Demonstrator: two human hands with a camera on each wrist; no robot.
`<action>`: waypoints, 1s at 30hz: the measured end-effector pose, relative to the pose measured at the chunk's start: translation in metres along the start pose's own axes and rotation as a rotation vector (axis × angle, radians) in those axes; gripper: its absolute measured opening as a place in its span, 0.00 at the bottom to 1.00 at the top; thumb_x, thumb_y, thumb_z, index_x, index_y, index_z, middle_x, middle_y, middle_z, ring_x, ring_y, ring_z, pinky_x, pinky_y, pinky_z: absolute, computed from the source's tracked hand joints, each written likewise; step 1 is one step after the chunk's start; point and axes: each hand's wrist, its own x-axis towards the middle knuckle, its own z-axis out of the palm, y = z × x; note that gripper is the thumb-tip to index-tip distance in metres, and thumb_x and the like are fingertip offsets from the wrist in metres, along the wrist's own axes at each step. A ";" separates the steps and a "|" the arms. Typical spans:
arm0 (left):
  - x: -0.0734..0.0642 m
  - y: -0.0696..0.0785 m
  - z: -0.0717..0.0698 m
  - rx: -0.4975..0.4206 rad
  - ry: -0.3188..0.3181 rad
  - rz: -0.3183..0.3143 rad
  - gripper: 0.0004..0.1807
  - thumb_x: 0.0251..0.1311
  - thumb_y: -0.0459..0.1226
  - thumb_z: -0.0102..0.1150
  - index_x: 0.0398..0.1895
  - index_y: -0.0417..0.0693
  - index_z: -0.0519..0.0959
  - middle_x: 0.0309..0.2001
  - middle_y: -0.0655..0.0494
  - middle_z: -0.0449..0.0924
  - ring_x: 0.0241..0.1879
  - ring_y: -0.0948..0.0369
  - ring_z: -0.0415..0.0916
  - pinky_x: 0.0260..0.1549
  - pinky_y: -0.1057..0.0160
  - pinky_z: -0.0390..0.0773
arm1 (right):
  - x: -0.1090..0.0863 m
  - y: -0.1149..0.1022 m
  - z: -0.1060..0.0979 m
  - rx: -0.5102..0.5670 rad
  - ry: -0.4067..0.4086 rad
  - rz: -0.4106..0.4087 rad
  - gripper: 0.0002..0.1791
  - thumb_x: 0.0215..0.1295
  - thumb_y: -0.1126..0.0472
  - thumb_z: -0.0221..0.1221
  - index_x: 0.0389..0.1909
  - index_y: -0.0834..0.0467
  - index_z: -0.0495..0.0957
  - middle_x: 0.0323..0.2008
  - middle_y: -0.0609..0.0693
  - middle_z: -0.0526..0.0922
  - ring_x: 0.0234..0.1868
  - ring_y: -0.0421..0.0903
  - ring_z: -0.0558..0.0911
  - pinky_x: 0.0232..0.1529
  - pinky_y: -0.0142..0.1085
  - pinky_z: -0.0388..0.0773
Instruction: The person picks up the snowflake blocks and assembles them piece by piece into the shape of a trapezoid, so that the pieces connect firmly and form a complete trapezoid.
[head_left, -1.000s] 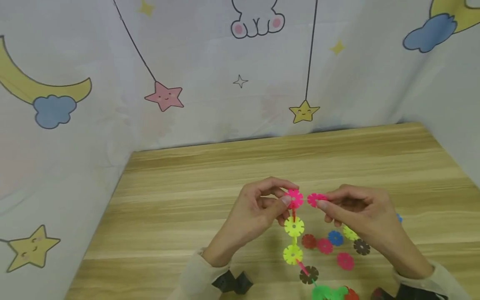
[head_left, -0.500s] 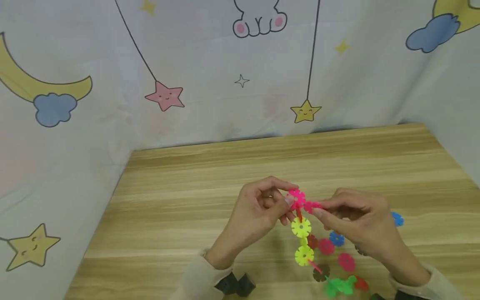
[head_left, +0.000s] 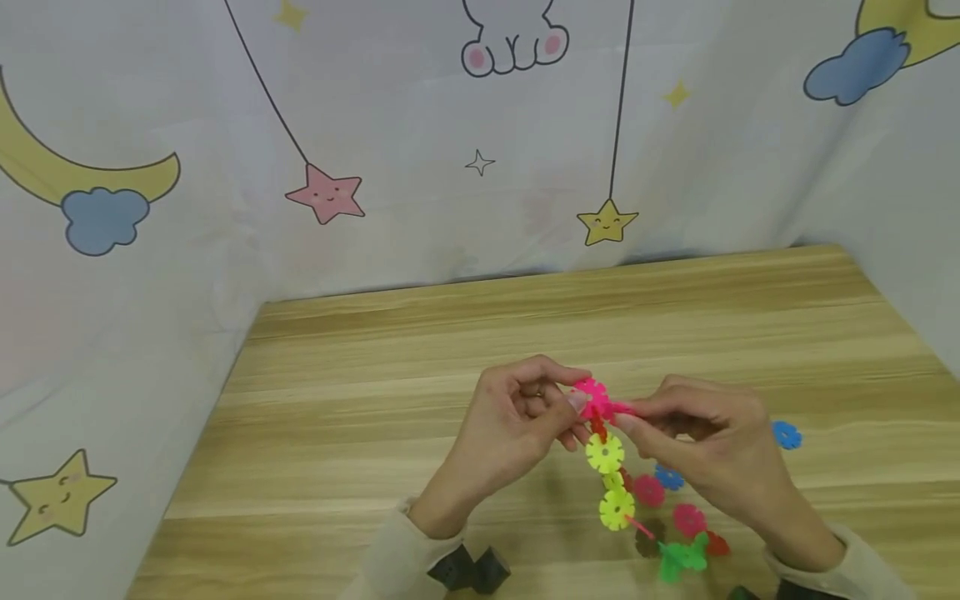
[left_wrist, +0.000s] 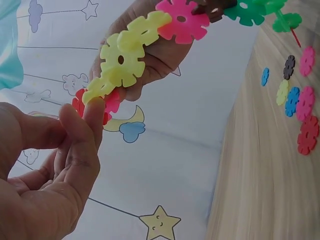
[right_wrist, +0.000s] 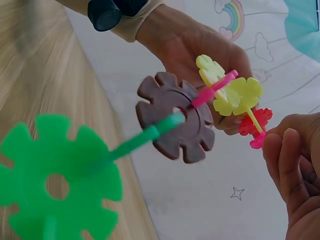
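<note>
My left hand (head_left: 517, 417) pinches a bright pink notched snowflake disc (head_left: 591, 393) at the top of a hanging chain of linked discs. Below it come a red disc (head_left: 598, 427), yellow discs (head_left: 604, 452), another pink one (left_wrist: 182, 20), a brown disc (right_wrist: 172, 117) and green discs (right_wrist: 25, 165). Between thumb and fingers, my right hand (head_left: 705, 433) pinches a second pink disc (head_left: 622, 408), edge-on against the right side of the first. Fingers hide much of this joint, so how deep the slots meet is unclear.
Loose discs lie on the wooden table (head_left: 360, 417) under and beside the right hand: blue (head_left: 787, 435), pink (head_left: 689, 521), red (left_wrist: 308, 135), yellow (left_wrist: 282, 92) and dark brown (left_wrist: 289, 67). A printed curtain (head_left: 420, 167) hangs behind the table.
My right hand has moved left and slightly down, bringing its pink disc from apart to against the left hand's pink disc. The chain's lower end has swung to the right.
</note>
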 end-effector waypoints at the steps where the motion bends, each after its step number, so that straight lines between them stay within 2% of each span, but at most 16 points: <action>1: 0.000 0.000 0.000 -0.006 -0.004 -0.002 0.12 0.73 0.25 0.58 0.54 0.31 0.84 0.34 0.28 0.85 0.25 0.64 0.87 0.28 0.66 0.89 | 0.000 0.000 0.001 -0.010 0.000 -0.010 0.18 0.52 0.88 0.69 0.39 0.66 0.90 0.26 0.49 0.86 0.21 0.36 0.81 0.20 0.25 0.78; 4: 0.001 0.000 -0.001 -0.027 -0.019 -0.012 0.12 0.73 0.24 0.57 0.54 0.29 0.84 0.35 0.25 0.84 0.26 0.67 0.87 0.29 0.65 0.90 | 0.000 0.000 0.002 -0.036 -0.004 -0.035 0.18 0.53 0.87 0.69 0.39 0.65 0.90 0.26 0.49 0.86 0.22 0.35 0.82 0.22 0.24 0.80; 7: 0.002 -0.001 -0.002 -0.046 -0.034 -0.016 0.12 0.72 0.23 0.57 0.54 0.27 0.83 0.36 0.22 0.84 0.26 0.67 0.87 0.29 0.63 0.90 | 0.000 0.000 0.003 -0.058 -0.006 -0.050 0.17 0.53 0.85 0.71 0.40 0.64 0.90 0.26 0.49 0.86 0.23 0.35 0.82 0.23 0.23 0.81; 13: 0.002 -0.002 0.001 -0.084 -0.043 -0.033 0.12 0.72 0.24 0.57 0.53 0.25 0.82 0.36 0.20 0.83 0.26 0.66 0.87 0.30 0.65 0.90 | -0.001 0.001 0.005 -0.070 0.015 -0.112 0.12 0.56 0.80 0.73 0.40 0.65 0.90 0.25 0.51 0.86 0.22 0.34 0.83 0.24 0.22 0.81; 16: 0.001 -0.002 0.003 -0.064 -0.041 -0.036 0.11 0.73 0.25 0.59 0.54 0.26 0.82 0.36 0.22 0.83 0.26 0.66 0.87 0.31 0.57 0.92 | -0.002 0.003 0.006 -0.071 0.030 -0.138 0.10 0.58 0.78 0.74 0.39 0.66 0.90 0.25 0.51 0.86 0.22 0.34 0.83 0.24 0.22 0.81; 20: 0.000 0.000 0.000 0.014 -0.025 -0.059 0.11 0.73 0.27 0.61 0.55 0.32 0.84 0.34 0.28 0.86 0.26 0.65 0.87 0.31 0.55 0.92 | -0.002 0.004 0.006 -0.077 0.014 -0.115 0.12 0.57 0.80 0.73 0.40 0.65 0.90 0.25 0.52 0.87 0.23 0.34 0.83 0.25 0.23 0.82; 23: -0.001 0.003 -0.002 0.109 -0.017 -0.071 0.12 0.72 0.28 0.63 0.56 0.38 0.85 0.37 0.35 0.89 0.28 0.66 0.88 0.31 0.62 0.91 | -0.002 0.004 0.006 -0.078 -0.009 -0.079 0.15 0.55 0.82 0.73 0.40 0.64 0.90 0.27 0.51 0.87 0.24 0.34 0.84 0.26 0.24 0.83; 26: -0.003 0.006 -0.004 0.225 -0.017 -0.031 0.12 0.72 0.31 0.66 0.56 0.44 0.86 0.45 0.46 0.90 0.34 0.67 0.88 0.37 0.64 0.91 | -0.001 0.004 0.004 -0.064 -0.025 -0.058 0.16 0.54 0.83 0.73 0.40 0.63 0.90 0.28 0.49 0.87 0.23 0.35 0.82 0.25 0.24 0.83; 30: -0.005 0.008 -0.004 0.351 -0.027 0.081 0.09 0.70 0.34 0.70 0.51 0.50 0.89 0.49 0.56 0.89 0.41 0.69 0.86 0.44 0.65 0.90 | -0.001 0.005 0.002 -0.045 -0.052 -0.059 0.14 0.55 0.80 0.73 0.40 0.62 0.89 0.28 0.49 0.86 0.23 0.36 0.81 0.26 0.24 0.83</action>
